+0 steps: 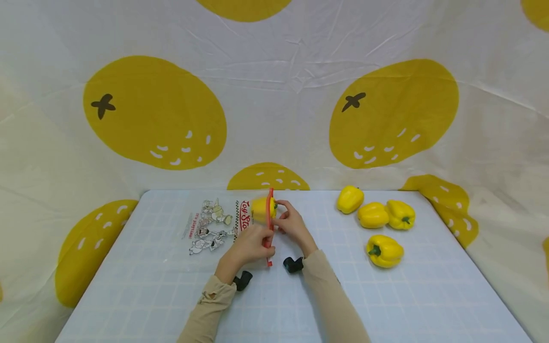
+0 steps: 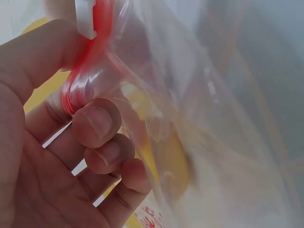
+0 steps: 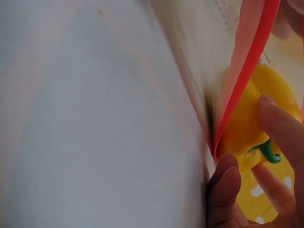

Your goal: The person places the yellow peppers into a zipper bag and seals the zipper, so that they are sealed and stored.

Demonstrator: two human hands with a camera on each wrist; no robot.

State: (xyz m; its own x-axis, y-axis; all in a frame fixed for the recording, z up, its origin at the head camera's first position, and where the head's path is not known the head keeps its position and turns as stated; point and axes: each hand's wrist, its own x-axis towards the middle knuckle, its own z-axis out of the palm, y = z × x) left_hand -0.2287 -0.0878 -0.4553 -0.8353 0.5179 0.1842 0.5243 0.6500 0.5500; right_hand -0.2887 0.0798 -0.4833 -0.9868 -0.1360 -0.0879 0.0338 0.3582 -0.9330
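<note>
A clear zip bag with cartoon print lies flat, its red zip edge toward the right. My left hand pinches that red edge near its lower part; a white slider shows beside the fingers in the left wrist view. At the bag's mouth my right hand holds a yellow bell pepper by its stem end. Most of the pepper is past the red edge, inside the bag, with its green stem facing outward. Through the film, the left wrist view shows it blurred.
Several more yellow bell peppers lie at the right of the table: one at the back, two side by side, and one nearer. Black wrist cameras sit by both cuffs. A fruit-printed cloth hangs behind the table.
</note>
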